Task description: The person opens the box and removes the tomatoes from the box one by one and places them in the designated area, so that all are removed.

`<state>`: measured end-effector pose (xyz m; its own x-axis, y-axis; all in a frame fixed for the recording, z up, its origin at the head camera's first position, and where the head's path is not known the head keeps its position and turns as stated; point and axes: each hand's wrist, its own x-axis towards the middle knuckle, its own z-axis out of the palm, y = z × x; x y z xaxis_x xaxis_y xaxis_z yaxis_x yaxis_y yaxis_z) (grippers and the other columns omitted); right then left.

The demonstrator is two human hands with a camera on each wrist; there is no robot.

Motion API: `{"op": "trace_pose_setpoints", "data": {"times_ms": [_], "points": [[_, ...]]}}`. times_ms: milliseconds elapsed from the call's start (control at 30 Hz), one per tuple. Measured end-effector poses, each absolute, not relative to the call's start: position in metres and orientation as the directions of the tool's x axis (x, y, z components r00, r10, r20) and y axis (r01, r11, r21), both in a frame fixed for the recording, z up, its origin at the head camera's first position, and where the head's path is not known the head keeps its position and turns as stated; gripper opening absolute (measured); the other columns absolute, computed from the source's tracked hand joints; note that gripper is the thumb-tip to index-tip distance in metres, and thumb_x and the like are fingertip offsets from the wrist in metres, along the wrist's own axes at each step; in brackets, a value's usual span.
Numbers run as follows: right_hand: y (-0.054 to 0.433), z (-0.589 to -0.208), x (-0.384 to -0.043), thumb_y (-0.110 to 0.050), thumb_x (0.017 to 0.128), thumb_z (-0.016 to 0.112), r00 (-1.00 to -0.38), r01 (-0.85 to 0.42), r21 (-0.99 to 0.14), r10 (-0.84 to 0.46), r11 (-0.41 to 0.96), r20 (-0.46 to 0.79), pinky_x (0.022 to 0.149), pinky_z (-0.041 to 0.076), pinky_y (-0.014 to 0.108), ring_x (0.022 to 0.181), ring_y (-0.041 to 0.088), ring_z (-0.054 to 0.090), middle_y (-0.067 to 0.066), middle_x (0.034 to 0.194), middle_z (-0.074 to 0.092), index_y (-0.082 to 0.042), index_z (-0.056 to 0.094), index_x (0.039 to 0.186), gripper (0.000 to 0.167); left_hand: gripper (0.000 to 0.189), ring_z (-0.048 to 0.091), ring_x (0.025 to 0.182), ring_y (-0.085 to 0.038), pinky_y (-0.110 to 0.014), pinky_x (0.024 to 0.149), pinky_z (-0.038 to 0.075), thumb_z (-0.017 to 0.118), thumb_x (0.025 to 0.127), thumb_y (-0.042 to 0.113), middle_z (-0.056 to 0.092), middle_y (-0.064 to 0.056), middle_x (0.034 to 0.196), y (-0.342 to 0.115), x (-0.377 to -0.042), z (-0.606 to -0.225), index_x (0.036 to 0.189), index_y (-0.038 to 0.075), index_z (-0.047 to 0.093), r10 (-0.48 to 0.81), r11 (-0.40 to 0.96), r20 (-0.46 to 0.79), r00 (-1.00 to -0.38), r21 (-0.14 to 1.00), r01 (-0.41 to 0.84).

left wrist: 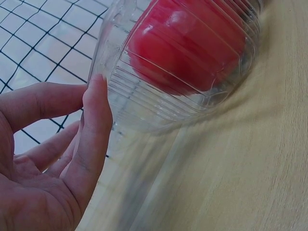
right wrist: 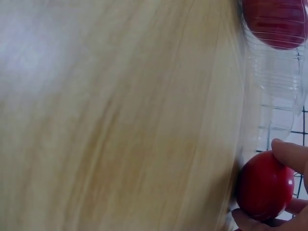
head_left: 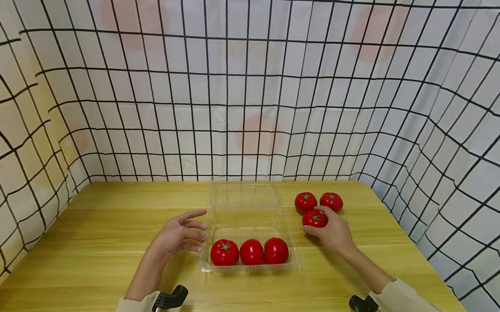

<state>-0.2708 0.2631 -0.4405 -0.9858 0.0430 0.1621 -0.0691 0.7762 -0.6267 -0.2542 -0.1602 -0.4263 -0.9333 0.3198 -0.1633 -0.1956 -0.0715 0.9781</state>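
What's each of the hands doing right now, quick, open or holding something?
Left hand: open, holding nothing, beside the box.
Right hand: closed, holding a tomato to the right of the box.

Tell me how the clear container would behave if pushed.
The clear container looks thin-walled and ribbed, so it would probably flex. Its three tomatoes sit along the near side, likely weighting it; being round, they may roll.

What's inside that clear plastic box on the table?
Three red tomatoes sit in a row along the near side of the clear box; the left one shows its green stem on top. The box floor directly beneath them is hidden.
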Motion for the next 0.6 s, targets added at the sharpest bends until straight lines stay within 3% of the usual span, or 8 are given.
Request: {"op": "trace_pose_setpoints", "data": {"times_ms": [600], "points": [[0.264, -0.4388, -0.271, -0.033, 0.087, 0.079, -0.985, -0.08, -0.613, 0.032, 0.786, 0.169, 0.097, 0.053, 0.06, 0.118, 0.044, 0.06, 0.023, 0.137, 0.06, -0.008, 0.055, 0.139, 0.063, 0.075, 0.068, 0.076, -0.018, -0.035, 0.065, 0.064, 0.064, 0.087, -0.009, 0.061, -0.018, 0.117, -0.1585, -0.2559, -0.4285, 0.155, 0.001, 0.035, 0.299, -0.064, -0.178, -0.937, 0.977, -0.205]]}}
